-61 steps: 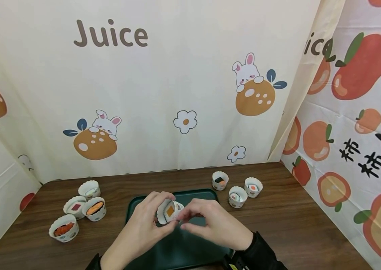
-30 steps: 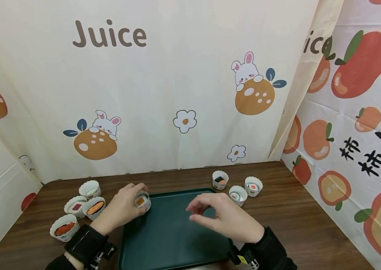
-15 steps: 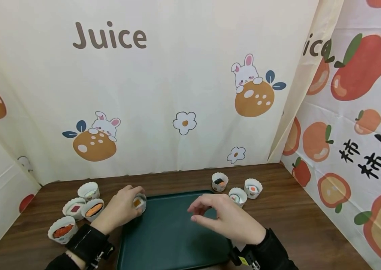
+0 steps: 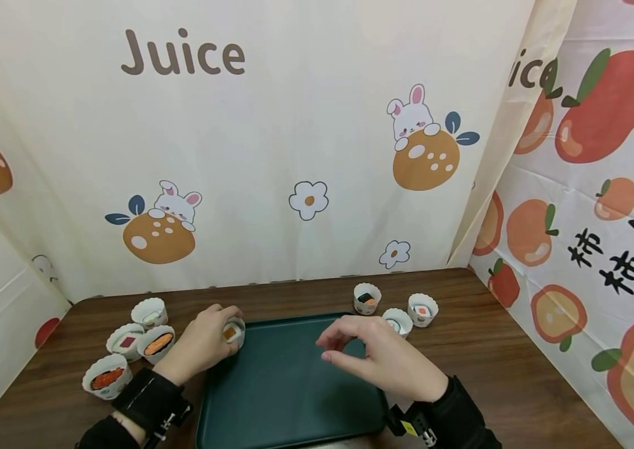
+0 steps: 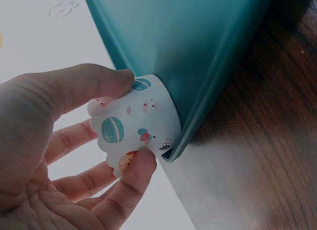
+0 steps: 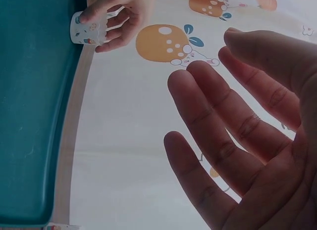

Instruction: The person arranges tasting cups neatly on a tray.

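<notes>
At the far left corner of the dark green tray point(image 4: 294, 374), my left hand point(image 4: 202, 342) grips a white paper baking cup point(image 4: 234, 332) with a sushi piece in it, its top brownish yellow. In the left wrist view the thumb and fingers hold the printed wall of the cup point(image 5: 143, 116), whose base meets the tray's corner. Over the tray's right part hovers my right hand point(image 4: 378, 355), fingers loosely bent and apart from the thumb. Nothing lies between them, as the right wrist view of that hand point(image 6: 237, 131) confirms.
Left of the tray, several sushi cups point(image 4: 107, 376) stand close together on the brown wooden table point(image 4: 496, 349). Beyond the tray's right far corner are a cup with an orange and black piece point(image 4: 367, 299), another cup point(image 4: 422, 310) and a partly hidden one point(image 4: 398, 322). Printed curtains border the table.
My left hand has carried the cup from between both hands above the tray to its far left corner. The right hand has let go and drawn right. The last second brought little movement.
</notes>
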{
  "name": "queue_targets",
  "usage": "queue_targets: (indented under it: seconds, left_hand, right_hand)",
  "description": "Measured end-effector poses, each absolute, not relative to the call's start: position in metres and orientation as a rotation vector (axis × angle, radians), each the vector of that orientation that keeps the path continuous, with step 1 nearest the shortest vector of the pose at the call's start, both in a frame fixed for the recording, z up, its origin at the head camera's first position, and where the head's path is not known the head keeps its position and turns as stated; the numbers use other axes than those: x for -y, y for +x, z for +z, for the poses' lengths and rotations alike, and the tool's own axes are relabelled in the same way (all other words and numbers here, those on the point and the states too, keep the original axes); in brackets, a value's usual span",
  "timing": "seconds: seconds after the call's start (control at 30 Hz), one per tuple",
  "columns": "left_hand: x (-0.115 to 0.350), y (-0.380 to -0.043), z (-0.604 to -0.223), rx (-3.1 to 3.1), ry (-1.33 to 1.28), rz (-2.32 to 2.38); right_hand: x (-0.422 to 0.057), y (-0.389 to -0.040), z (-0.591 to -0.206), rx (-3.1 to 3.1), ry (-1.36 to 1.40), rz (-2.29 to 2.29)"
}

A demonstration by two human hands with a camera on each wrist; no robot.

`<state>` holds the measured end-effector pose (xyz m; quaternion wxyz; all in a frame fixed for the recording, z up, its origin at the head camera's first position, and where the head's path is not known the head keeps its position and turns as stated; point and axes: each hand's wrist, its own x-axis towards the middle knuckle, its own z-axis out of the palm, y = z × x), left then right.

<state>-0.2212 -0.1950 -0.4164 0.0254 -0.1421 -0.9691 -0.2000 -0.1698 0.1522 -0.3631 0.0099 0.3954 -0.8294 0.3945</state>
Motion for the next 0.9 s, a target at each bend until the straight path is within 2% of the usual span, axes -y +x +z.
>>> queue_targets:
  seconds: [0.37,0.9]
  left_hand:
    - [0.2,-0.212,-0.41,2.924,-0.451,-0.569]
    - [0.223,-0.164,-0.378,2.756,-0.381,-0.508]
  right_hand:
    - [-0.15,-0.17,-0.363,2.61,1.221,1.212]
    - [-0.151,-0.171,-0.366,2.631,1.215,1.229]
